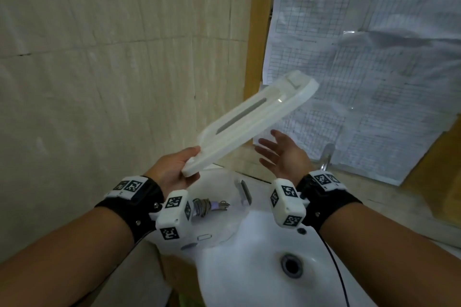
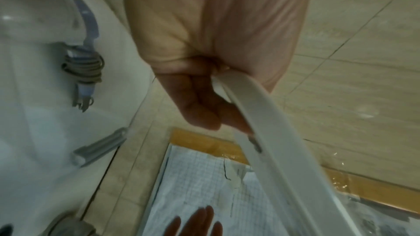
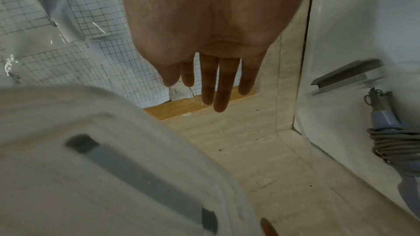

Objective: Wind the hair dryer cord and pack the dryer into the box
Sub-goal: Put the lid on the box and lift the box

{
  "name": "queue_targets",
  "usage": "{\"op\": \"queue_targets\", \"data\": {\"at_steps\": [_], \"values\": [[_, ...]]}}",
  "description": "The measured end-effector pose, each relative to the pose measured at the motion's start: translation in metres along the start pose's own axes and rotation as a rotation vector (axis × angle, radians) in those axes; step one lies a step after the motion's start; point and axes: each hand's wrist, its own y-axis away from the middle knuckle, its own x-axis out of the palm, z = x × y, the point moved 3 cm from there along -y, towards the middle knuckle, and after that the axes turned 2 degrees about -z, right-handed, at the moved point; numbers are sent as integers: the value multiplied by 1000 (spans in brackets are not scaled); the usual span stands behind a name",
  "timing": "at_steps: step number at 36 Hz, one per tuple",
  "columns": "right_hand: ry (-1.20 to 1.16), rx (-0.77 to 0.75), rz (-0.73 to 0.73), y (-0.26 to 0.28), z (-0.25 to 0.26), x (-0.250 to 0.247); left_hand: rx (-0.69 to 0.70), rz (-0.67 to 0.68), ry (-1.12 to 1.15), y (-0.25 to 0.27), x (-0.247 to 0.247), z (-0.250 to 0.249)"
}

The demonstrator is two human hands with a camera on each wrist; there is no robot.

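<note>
My left hand (image 1: 185, 166) grips the near end of a white translucent box lid (image 1: 252, 119), which tilts up and away over the box. In the left wrist view, thumb and fingers (image 2: 204, 107) pinch the lid's rim (image 2: 268, 128). My right hand (image 1: 274, 149) is open, palm up, just below the lid's right edge and apart from it; its straight fingers (image 3: 218, 85) show beside the lid (image 3: 90, 168). The clear box (image 1: 232, 229) sits on the sink's left side. Inside lies the hair dryer with its grey cord (image 1: 202, 207) wound round the handle (image 2: 85, 69) (image 3: 395, 144), plug (image 1: 223, 205) pointing right.
A grey latch clip (image 1: 243, 190) sits on the box's far end. The white sink's drain (image 1: 290, 265) is at front right, a chrome tap (image 1: 326, 157) behind my right hand. Tiled wall on the left; gridded papers under plastic (image 1: 361, 57) in a wooden frame on the right.
</note>
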Motion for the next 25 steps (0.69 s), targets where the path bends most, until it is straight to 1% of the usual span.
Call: {"op": "queue_targets", "data": {"at_steps": [4, 8, 11, 15, 20, 22, 24, 25], "values": [[-84, -11, -56, 1, 6, -3, 119, -92, -84, -3, -14, -9], [-90, -18, -80, 2, 11, -4, 225, -121, -214, -3, -28, -15], [-94, -27, -97, 1, 10, -2, 257, -143, -324, -8, -45, -18], [-92, 31, -76, 1, 6, 2, 283, -217, -456, -12, -66, -21], [64, 86, -86, 4, -1, 8, 284, -264, -516, -14, -72, -18], [227, 48, -71, 1, -2, 9, 286, -278, -529, -16, -74, -17], [405, -25, -73, -1, -1, 11, 291, -288, -559, -17, -75, -17], [435, -38, -71, -3, -2, 11, 291, -297, -588, -18, -76, -18]]}}
